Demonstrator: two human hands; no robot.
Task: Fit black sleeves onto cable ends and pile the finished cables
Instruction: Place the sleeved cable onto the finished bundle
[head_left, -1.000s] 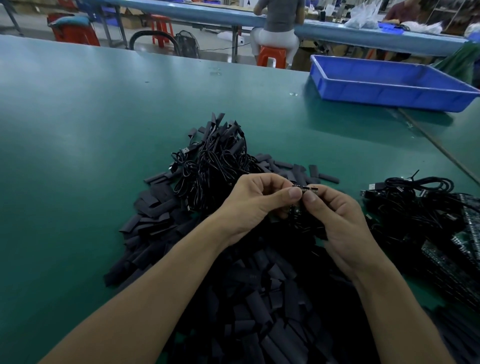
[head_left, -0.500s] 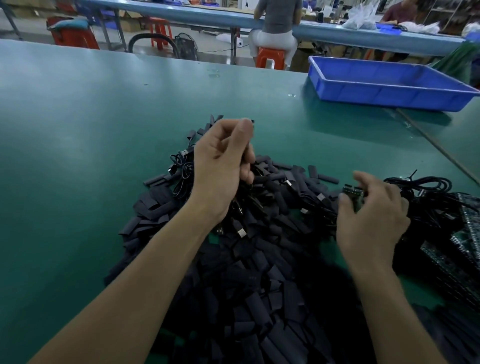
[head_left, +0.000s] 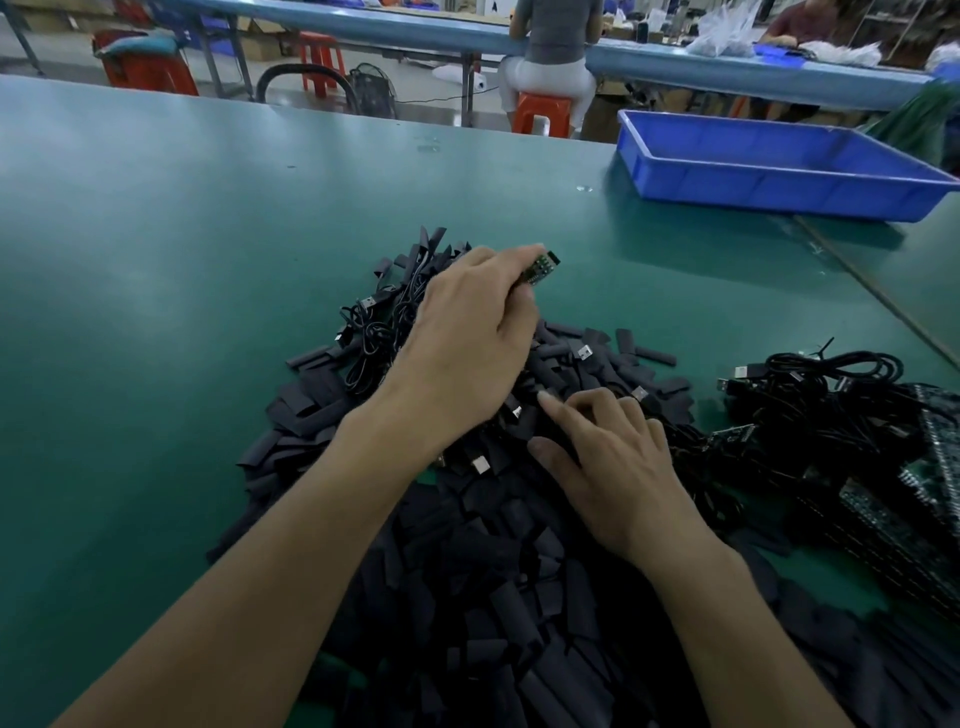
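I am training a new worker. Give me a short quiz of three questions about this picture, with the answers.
1. True or false: the left hand holds nothing.
2. What do the fingers of the right hand touch? A) scissors B) black sleeves C) a bottle
3. Fill in: the small circuit board in the left hand is ___ in colour.

Key: 1 false, it grips the small circuit board; 2 B; 3 green.

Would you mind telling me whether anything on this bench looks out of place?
Nothing looks damaged; only a few black sleeves lie apart from the heap on the table, and USB plugs sit mixed into it.
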